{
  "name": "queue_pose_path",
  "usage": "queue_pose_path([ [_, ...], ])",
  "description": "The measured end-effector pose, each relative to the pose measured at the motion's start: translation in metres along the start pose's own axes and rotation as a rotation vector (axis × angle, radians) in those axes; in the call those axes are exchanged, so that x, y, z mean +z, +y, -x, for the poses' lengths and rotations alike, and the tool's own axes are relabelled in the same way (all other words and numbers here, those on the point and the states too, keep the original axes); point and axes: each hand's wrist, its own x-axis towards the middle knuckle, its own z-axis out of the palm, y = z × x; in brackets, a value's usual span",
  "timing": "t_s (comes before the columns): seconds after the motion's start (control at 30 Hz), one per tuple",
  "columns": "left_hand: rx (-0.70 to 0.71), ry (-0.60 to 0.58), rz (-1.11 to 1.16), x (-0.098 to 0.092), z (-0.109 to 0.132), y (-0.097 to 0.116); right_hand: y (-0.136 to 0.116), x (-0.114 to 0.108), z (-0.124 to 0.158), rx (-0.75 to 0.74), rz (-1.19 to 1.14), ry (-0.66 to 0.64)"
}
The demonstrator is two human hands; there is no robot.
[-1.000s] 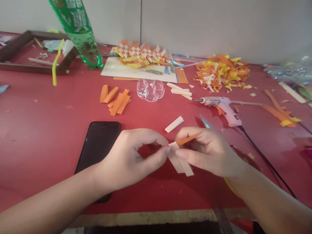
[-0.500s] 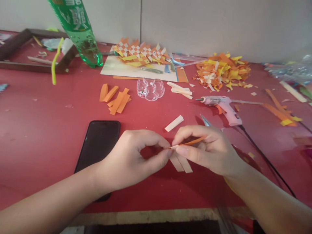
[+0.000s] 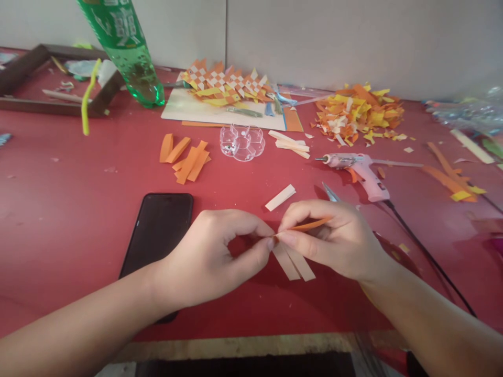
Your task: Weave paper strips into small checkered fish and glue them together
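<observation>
My left hand (image 3: 231, 248) and my right hand (image 3: 330, 235) meet near the table's front, thumbs and forefingers pinched on folded paper strips. An orange paper strip (image 3: 308, 225) runs back from the pinch into my right palm. Two cream paper strips (image 3: 293, 262) hang side by side below the fingertips. The joint between the strips is mostly hidden by my fingers. Just beyond my hands lies a loose cream strip (image 3: 280, 198). Scissors (image 3: 330, 192) poke out from behind my right hand, only the blade tip showing.
A black phone (image 3: 157, 230) lies left of my hands. Orange strips (image 3: 191, 161), a clear compartment tray (image 3: 242, 144) and a pink glue gun (image 3: 365, 173) with a cord sit farther back. Behind are a green bottle (image 3: 135, 68), woven paper fish (image 3: 228, 84) and paper scraps (image 3: 359, 115).
My fingertips have shifted slightly at the fold, and an orange bit now shows between them. The hanging cream strips have swung a little to the right and spread apart.
</observation>
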Motion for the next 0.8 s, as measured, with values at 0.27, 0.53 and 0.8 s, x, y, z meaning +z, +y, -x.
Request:
queue_pose_path([
  [0.27,-0.023,-0.012,0.057,0.0003,-0.0017,-0.0014,0.0002,0.0022,0.0043,0.054,0.016,0.056],
  [0.53,-0.002,0.014,0.072,-0.0020,-0.0001,0.0008,0.0020,0.0050,0.0054,0.049,-0.264,-0.025],
  [0.8,-0.046,0.019,0.078,-0.0025,-0.0004,0.0018,0.0033,0.0066,0.0042,0.027,-0.199,0.037],
])
